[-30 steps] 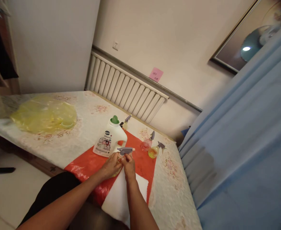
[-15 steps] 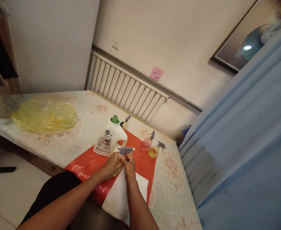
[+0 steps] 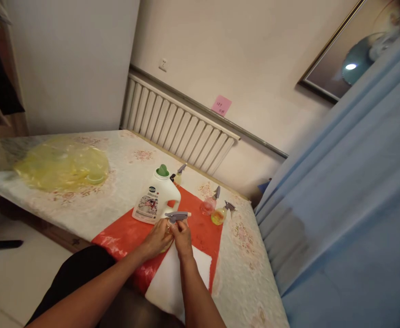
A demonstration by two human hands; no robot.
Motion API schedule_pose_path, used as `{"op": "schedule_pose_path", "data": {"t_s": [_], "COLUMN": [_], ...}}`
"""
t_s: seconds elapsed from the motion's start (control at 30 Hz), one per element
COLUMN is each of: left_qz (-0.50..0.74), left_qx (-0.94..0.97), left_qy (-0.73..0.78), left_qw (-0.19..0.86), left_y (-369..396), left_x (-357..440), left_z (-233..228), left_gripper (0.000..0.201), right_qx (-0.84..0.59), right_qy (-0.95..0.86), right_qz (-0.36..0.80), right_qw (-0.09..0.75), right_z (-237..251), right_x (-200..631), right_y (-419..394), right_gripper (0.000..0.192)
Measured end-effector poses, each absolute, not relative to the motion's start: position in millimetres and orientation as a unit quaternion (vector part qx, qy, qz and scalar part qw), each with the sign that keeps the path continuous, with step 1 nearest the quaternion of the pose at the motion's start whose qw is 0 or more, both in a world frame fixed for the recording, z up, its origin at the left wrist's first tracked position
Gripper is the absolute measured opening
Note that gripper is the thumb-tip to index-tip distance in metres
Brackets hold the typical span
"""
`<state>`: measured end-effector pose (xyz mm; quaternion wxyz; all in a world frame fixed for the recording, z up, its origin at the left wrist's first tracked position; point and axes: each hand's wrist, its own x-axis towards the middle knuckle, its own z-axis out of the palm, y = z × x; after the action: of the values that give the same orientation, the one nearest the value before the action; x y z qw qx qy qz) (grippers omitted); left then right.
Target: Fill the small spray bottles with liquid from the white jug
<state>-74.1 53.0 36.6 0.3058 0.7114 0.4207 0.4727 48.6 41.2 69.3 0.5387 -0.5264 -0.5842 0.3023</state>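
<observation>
"Grey plastic is topping the sprayer (image 3: pixel 178 217) in the head view, our only one. Where is it sitting?"

"Between both hands, over the near part of the red sheet (image 3: pixel 128 230). The left hand (image 3: pixel 158 238) is wrapping its fingers around the body, while the right hand (image 3: pixel 182 238) is pinching just under the grey top. Its base is hiding, so I'm not telling whether it is resting on anything."

"What is worrying you?"

"The neck, mostly. If the left fingers are gripping too loosely, the body could be slipping, and any liquid inside could be splashing the white cloth (image 3: pixel 204 262), which is lying at five o'clock from the hands. Crooked threads could be causing a leak, too, but the knuckles are covering them, so I'm not judging the fit."

"And the jug (image 3: pixel 148 202), at eleven o'clock?"

"It is standing just beside the hands, with a green piece (image 3: pixel 163 170) showing in its mouth. A forward jerk of the knuckles could be toppling it. Whether they are touching, I'm not able to say."

"The pink bottle (image 3: pixel 208 207) and the yellow bottle (image 3: pixel 216 217)?"

"Those are standing around two o'clock, apart from the hands. Only a wide swing of the right hand could be upsetting them."
</observation>
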Motion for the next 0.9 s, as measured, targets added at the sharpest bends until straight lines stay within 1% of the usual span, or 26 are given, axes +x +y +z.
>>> {"op": "schedule_pose_path", "data": {"t_s": [0.2,0.6,0.63,0.77,0.9], "left_qz": [0.468,0.461,0.459,0.446,0.436], "left_qx": [0.719,0.718,0.718,0.726,0.732], "left_qy": [0.421,0.439,0.441,0.439,0.431], "left_qw": [0.295,0.282,0.282,0.285,0.297], "left_y": [47.1,41.6,41.5,42.3,44.2], "left_x": [-74.4,-76.3,-76.5,-77.6,-78.8], "left_z": [36.5,24.3,23.9,25.0,28.8], "left_gripper": [0.024,0.02,0.022,0.03,0.037], "right_qx": [-0.551,-0.601,-0.601,-0.604,-0.63], "right_qy": [-0.573,-0.548,-0.551,-0.571,-0.569], "right_qz": [0.27,0.196,0.193,0.176,0.143], "right_qw": [0.543,0.548,0.546,0.527,0.509], "right_z": [70.6,58.8,58.4,51.4,36.3], "right_x": [39.9,25.3,26.7,42.3,80.0], "right_y": [33.2,17.2,13.9,-4.0,-22.7], "right_gripper": [0.012,0.01,0.012,0.035,0.033]}}
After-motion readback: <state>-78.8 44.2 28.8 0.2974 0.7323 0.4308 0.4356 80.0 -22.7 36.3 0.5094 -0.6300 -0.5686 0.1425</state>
